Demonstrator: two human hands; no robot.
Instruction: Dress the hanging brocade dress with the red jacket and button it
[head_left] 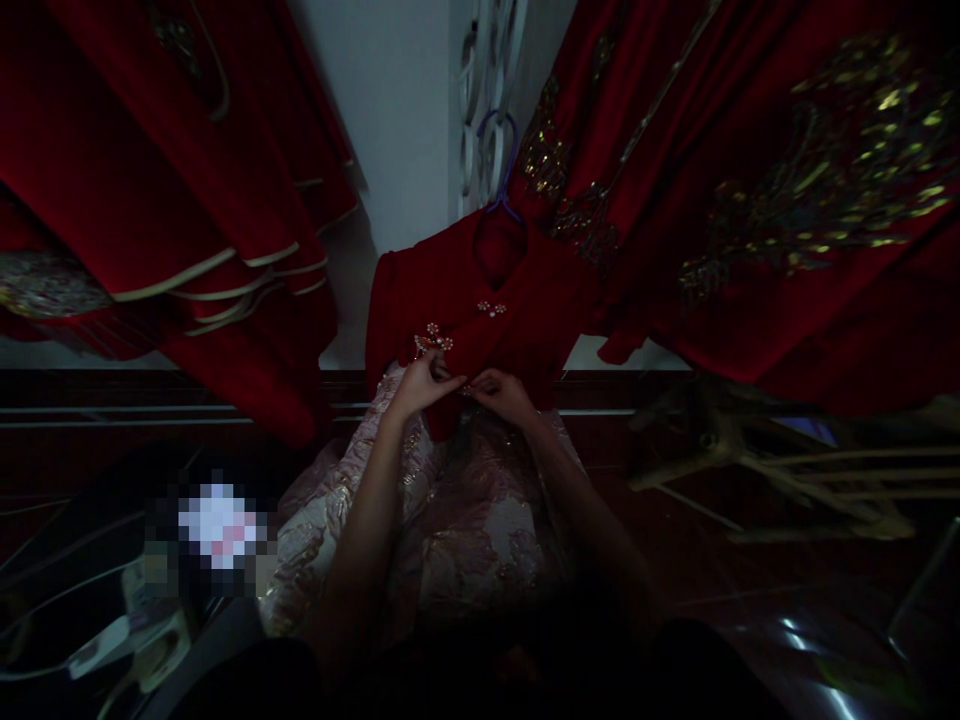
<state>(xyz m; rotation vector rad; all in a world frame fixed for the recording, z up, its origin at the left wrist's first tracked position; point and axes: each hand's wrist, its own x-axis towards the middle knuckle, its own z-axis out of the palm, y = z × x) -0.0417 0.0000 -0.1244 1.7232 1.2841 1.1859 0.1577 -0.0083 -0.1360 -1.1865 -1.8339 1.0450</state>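
A red top [442, 275] with a round neckline hangs on a purple hanger [513, 150] straight ahead. Pearl-like beads form one flower ornament [491, 309] below its neck and a larger one [433, 340] lower on the left. At the lower front, the fingers of my left hand [422, 384] pinch beside those of my right hand [507, 396]. Between their fingertips shows a small beaded ornament [466, 390], partly covered and dim. Both hands are closed on it or on the cloth around it. Below spreads a pale pink, shiny patterned skirt [480, 530].
Red garments with pale piping [247, 200] hang at left; others with gold sequins [862, 150] hang at right. Behind the top is a white metal grille [470, 110]. A wooden frame [720, 450] stands low right. A bright, pixelated patch and white cables [101, 645] lie lower left.
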